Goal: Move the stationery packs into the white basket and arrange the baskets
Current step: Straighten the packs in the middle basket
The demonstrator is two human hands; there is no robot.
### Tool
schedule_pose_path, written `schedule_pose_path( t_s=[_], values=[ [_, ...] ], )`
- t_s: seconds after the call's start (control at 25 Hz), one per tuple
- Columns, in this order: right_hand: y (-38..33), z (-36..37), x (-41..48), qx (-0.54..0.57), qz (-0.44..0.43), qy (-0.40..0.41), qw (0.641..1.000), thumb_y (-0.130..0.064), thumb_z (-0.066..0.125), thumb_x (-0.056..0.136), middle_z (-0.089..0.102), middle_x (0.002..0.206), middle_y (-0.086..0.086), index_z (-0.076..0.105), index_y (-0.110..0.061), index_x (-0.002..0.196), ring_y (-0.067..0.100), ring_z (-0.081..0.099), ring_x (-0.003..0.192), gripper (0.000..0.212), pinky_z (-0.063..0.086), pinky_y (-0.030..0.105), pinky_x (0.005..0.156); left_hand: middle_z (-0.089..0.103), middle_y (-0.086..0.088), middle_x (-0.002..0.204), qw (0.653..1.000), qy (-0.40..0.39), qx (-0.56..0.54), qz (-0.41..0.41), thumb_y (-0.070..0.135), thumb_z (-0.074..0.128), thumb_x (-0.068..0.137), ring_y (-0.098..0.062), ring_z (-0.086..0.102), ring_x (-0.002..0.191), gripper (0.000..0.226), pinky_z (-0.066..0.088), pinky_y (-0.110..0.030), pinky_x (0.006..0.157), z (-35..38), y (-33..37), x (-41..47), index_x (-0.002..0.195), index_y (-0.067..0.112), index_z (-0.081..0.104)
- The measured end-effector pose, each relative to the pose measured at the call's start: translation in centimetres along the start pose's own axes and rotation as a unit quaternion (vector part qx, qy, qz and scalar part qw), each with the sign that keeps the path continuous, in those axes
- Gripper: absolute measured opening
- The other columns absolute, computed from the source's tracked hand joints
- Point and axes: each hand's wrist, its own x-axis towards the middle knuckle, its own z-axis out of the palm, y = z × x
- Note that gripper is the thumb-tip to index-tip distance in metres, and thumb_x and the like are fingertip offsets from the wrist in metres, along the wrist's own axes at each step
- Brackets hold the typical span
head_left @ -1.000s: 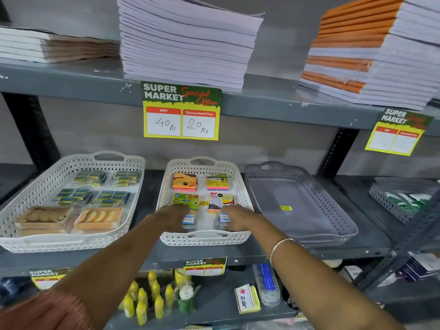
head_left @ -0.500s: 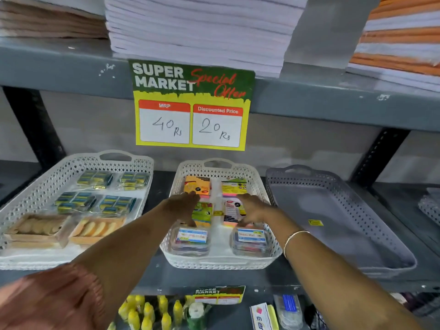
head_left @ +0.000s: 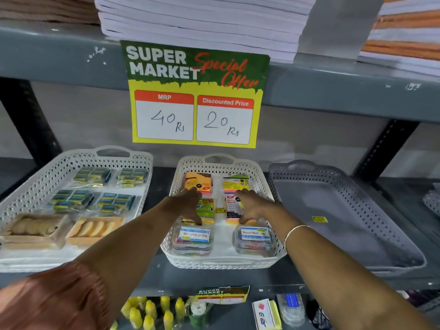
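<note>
On the lowest shelf, nearest the camera, yellow bottles (head_left: 152,313) are standing beside a small price tag (head_left: 222,294) and a boxed eraser (head_left: 265,314). Above them, two bare arms are reaching forward over the grey shelf edge, the left one in a rust sleeve (head_left: 47,298), the right one wearing a thin bangle (head_left: 296,231). Both are stretching into the white basket (head_left: 223,262), which is sitting in the middle of the shelf between a wider white basket (head_left: 28,194) on its left and an empty grey basket (head_left: 352,210) on its right. At the near end of the middle basket two clear boxes (head_left: 192,240) are lying side by side. Just beyond them the left hand (head_left: 188,206) is lying palm-down on the green pack (head_left: 206,209), fingers spread and thumb pressing its near edge; whether it is gripping cannot be told. The right hand (head_left: 252,206) is resting likewise on the white pack (head_left: 234,208), fingers splayed, grip also unclear. Farther back an orange pack (head_left: 197,182) and a yellow pack (head_left: 235,183) are lying against the rear wall. The left basket is holding biscuit trays (head_left: 59,228) and green bundles (head_left: 95,189). Overhead a price sign (head_left: 195,96) is hanging from the upper shelf, reading 40 Rs and 20 Rs, under paper stacks (head_left: 202,22).
</note>
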Motion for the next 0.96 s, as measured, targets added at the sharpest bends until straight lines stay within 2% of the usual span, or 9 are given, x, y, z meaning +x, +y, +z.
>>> schedule_pose_path(
  t_s=[0.16,0.24,0.32,0.44,0.56,0.68,0.8,0.88,0.96],
  values=[
    [-0.3,0.0,-0.2,-0.001,0.013,-0.015,1.000,-0.017,0.076,0.075,0.029,0.150,0.012,0.019,-0.011,0.149,0.029,0.026,0.140,0.095,0.032,0.040,0.113,0.051,-0.001,0.132,1.000,0.000,0.001,0.005,0.056,0.079,0.034,-0.021,0.053,0.115,0.109,0.049,-0.042,0.094,0.4,-0.4,0.6,0.131,0.031,0.035],
    [-0.7,-0.6,-0.6,-0.006,0.017,-0.037,0.999,-0.020,0.077,0.075,0.022,0.156,0.011,0.011,-0.012,0.152,0.029,0.019,0.145,0.101,0.027,0.043,0.117,0.043,-0.005,0.140,1.000,0.011,0.001,0.020,0.052,0.081,0.042,-0.026,0.045,0.123,0.110,0.044,-0.046,0.100,-0.6,0.9,-2.2,0.136,0.029,0.029],
    [-1.8,-1.8,-0.9,0.001,0.012,-0.036,0.999,-0.028,0.078,0.075,0.017,0.159,0.012,0.006,-0.011,0.153,0.030,0.016,0.147,0.107,0.023,0.040,0.119,0.034,-0.010,0.145,0.997,0.046,0.014,0.057,0.043,0.082,0.055,-0.031,0.035,0.130,0.107,0.035,-0.047,0.107,-2.6,2.9,-7.1,0.141,0.019,0.024],
    [-4.8,-4.3,-1.5,0.044,-0.010,0.056,0.997,-0.032,0.073,0.079,0.024,0.155,0.017,0.015,-0.007,0.151,0.033,0.026,0.143,0.096,0.029,0.036,0.114,0.025,-0.013,0.148,0.984,0.145,0.010,0.099,0.030,0.075,0.072,-0.032,0.026,0.134,0.092,0.026,-0.040,0.111,-6.3,2.8,-12.0,0.143,0.008,0.020],
    [-9.4,-6.0,-1.5,0.097,-0.057,0.116,0.987,-0.023,0.066,0.085,0.029,0.153,0.017,0.021,-0.007,0.150,0.032,0.030,0.140,0.081,0.032,0.037,0.113,0.033,-0.015,0.145,0.976,0.203,-0.002,0.075,0.032,0.072,0.076,-0.029,0.032,0.132,0.081,0.026,-0.030,0.108,-9.9,-1.7,-16.9,0.140,0.007,0.029],
    [-15.7,-5.7,-1.1,0.115,-0.121,0.153,0.974,-0.021,0.066,0.085,0.036,0.148,0.017,0.031,-0.005,0.146,0.032,0.034,0.138,0.072,0.034,0.037,0.112,0.034,-0.013,0.146,0.987,0.158,0.021,-0.016,0.032,0.076,0.072,-0.025,0.033,0.133,0.085,0.024,-0.026,0.106,-11.3,-9.0,-21.1,0.140,0.008,0.030],
    [-22.5,-3.0,-0.5,0.091,-0.196,0.111,0.970,-0.023,0.069,0.083,0.046,0.140,0.017,0.043,-0.003,0.137,0.031,0.042,0.132,0.063,0.037,0.032,0.103,0.025,-0.011,0.151,0.992,0.063,0.058,-0.092,0.037,0.079,0.067,-0.025,0.027,0.137,0.101,0.022,-0.027,0.110,-11.0,-14.9,-24.2,0.143,0.009,0.019],
    [-26.2,-0.7,-0.1,0.050,-0.214,0.062,0.974,-0.024,0.070,0.081,0.052,0.131,0.019,0.048,0.000,0.129,0.033,0.049,0.124,0.058,0.041,0.032,0.092,0.022,-0.012,0.152,0.990,0.020,0.086,-0.107,0.038,0.074,0.073,-0.025,0.024,0.138,0.094,0.018,-0.025,0.109,-9.6,-17.0,-25.5,0.143,0.008,0.018],
    [-28.8,1.1,0.1,0.002,-0.222,0.021,0.975,-0.030,0.074,0.078,0.053,0.129,0.020,0.048,0.000,0.127,0.034,0.051,0.121,0.063,0.043,0.034,0.089,0.022,-0.008,0.153,0.989,0.001,0.102,-0.112,0.031,0.067,0.081,-0.023,0.022,0.139,0.079,0.016,-0.027,0.111,-8.7,-18.1,-26.2,0.143,0.011,0.022]
  ],
)
